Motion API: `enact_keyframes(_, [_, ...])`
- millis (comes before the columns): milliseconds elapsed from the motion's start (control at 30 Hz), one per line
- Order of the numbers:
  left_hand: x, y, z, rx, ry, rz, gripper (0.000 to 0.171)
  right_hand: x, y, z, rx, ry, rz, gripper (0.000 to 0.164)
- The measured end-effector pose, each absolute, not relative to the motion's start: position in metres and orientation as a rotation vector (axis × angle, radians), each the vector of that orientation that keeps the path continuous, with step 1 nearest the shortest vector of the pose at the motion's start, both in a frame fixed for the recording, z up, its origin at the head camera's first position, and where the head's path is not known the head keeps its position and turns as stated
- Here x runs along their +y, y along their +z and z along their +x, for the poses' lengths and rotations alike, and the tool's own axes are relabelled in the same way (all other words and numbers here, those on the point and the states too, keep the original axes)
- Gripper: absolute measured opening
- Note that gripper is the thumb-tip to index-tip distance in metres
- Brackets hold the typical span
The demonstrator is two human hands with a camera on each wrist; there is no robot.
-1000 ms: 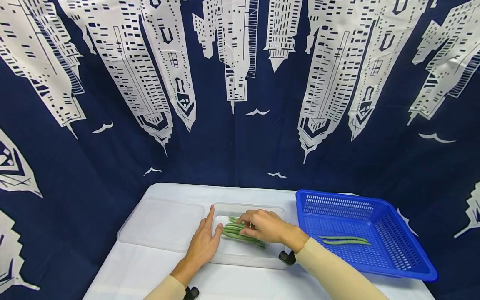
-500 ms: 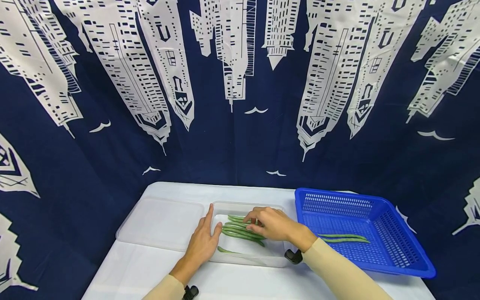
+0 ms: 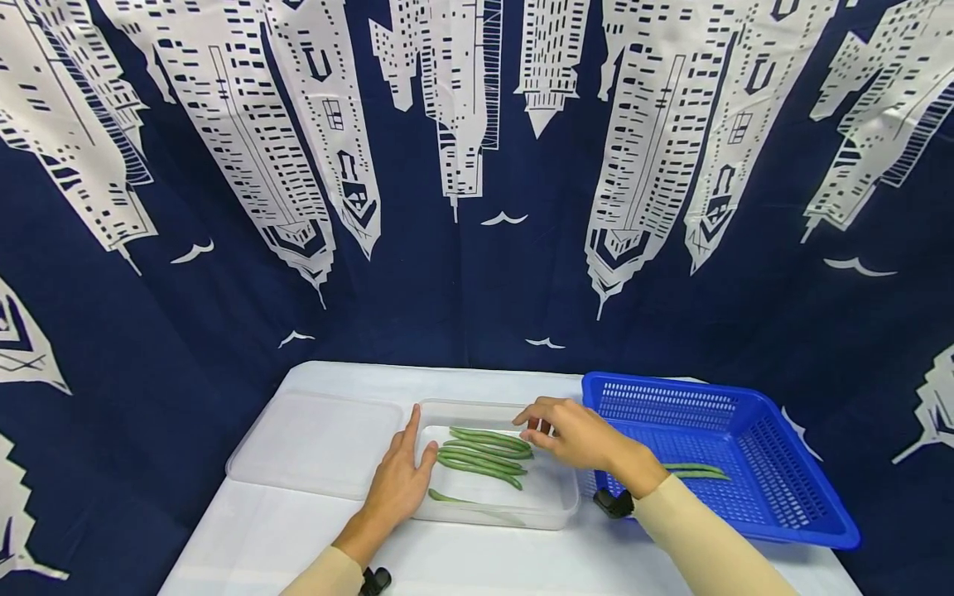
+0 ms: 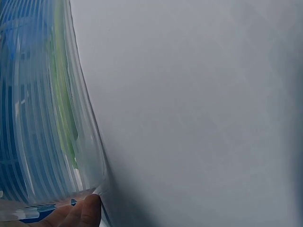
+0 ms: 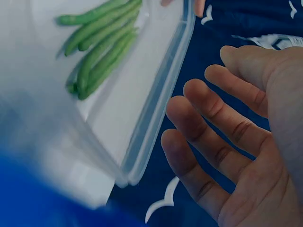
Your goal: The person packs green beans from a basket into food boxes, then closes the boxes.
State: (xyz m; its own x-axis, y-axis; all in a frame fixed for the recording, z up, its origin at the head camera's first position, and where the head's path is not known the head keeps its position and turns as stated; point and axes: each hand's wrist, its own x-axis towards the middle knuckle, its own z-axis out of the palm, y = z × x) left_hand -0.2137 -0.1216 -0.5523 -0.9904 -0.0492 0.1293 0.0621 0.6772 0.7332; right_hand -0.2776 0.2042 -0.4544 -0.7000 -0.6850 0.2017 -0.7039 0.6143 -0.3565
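Observation:
Several green beans (image 3: 483,457) lie side by side in a clear plastic container (image 3: 547,518) on the table. A further bean (image 3: 447,497) lies along its near wall, partly seen through the plastic. My left hand (image 3: 398,484) rests against the container's left end, fingers extended and thumb near the rim. In the left wrist view its fingertips (image 4: 90,208) touch the container's lower edge. Above the container's right end hovers my right hand (image 3: 570,432), holding nothing; the right wrist view shows its loosely bent fingers (image 5: 208,106) apart from the beans.
A blue perforated basket (image 3: 790,497) stands right of the container, with green beans (image 3: 696,474) partly behind my right wrist. A flat clear lid (image 3: 316,443) lies to the left. Behind the white table (image 3: 298,517) hangs a navy cloth (image 3: 462,306) printed with buildings.
My right hand has let go of the beans and moved right and up, uncovering the row. The bean by the near wall has come into view. My left hand has stayed at the container.

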Motion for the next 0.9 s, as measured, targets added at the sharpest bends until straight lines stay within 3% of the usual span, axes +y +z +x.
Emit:
enact_keyframes(600, [-0.123,-0.55,-0.214,-2.747,-1.206,-0.006,0.073,0.314,-0.433,-0.28,-2.88,0.676,0.896,0.027])
enact_keyframes(900, [-0.122,-0.552,-0.214,-2.747,-1.207,-0.001,0.073,0.378,-0.449,-0.287,-3.06,0.684,0.763,0.034])
